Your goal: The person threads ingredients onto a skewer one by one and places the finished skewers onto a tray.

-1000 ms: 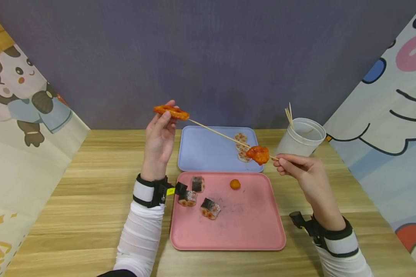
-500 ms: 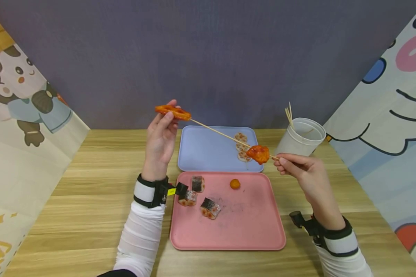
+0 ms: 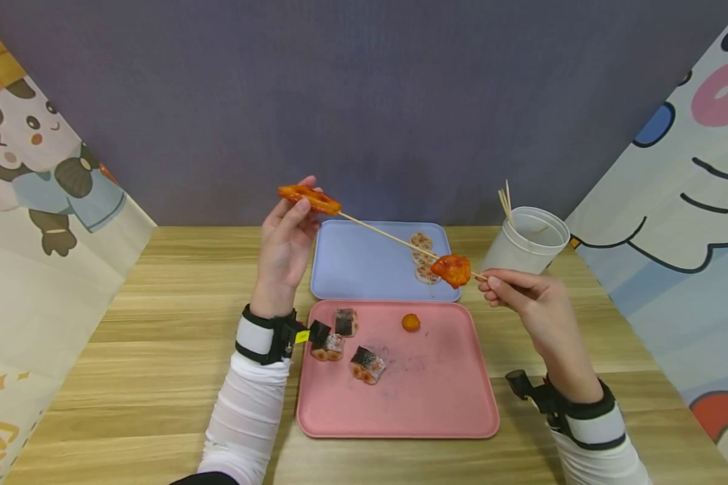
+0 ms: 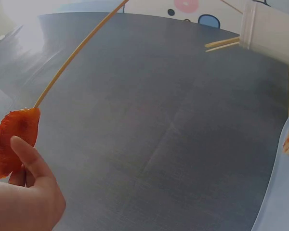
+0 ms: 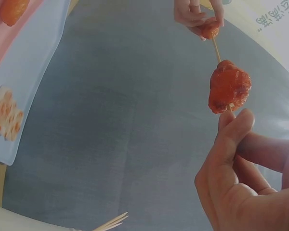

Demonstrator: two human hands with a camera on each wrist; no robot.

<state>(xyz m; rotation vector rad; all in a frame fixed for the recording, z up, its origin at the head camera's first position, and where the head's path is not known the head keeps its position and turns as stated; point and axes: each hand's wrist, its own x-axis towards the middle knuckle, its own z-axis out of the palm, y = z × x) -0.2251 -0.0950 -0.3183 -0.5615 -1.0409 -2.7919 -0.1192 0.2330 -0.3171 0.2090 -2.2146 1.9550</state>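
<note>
In the head view my left hand [image 3: 288, 246] pinches a flat, glazed orange-red chicken wing [image 3: 309, 199] between thumb and fingers. A thin bamboo skewer [image 3: 385, 234] meets the wing's right end and slopes down to the right. Lower on the skewer sits a second glazed chicken wing [image 3: 451, 270], pierced through. Just beyond it, my right hand [image 3: 524, 296] pinches the skewer's short lower end with thumb and forefinger. In the right wrist view the pierced wing [image 5: 229, 87] sits right above my fingertips. In the left wrist view the skewer [image 4: 77, 50] runs up from the wing's edge.
A pink tray [image 3: 425, 404] holds several dark-skinned pieces [image 3: 368, 365] and an orange ball [image 3: 411, 322]. Behind it, a blue tray [image 3: 364, 269] carries a skewer of round slices [image 3: 421, 241]. At the right stands a white tub [image 3: 522, 242] with bamboo skewers [image 3: 506, 202]. A grey wall rises behind.
My left hand has moved a little right and down with the wing, closer to the pierced one. The bare stretch of skewer between the wings looks shorter. My right hand stays nearly still.
</note>
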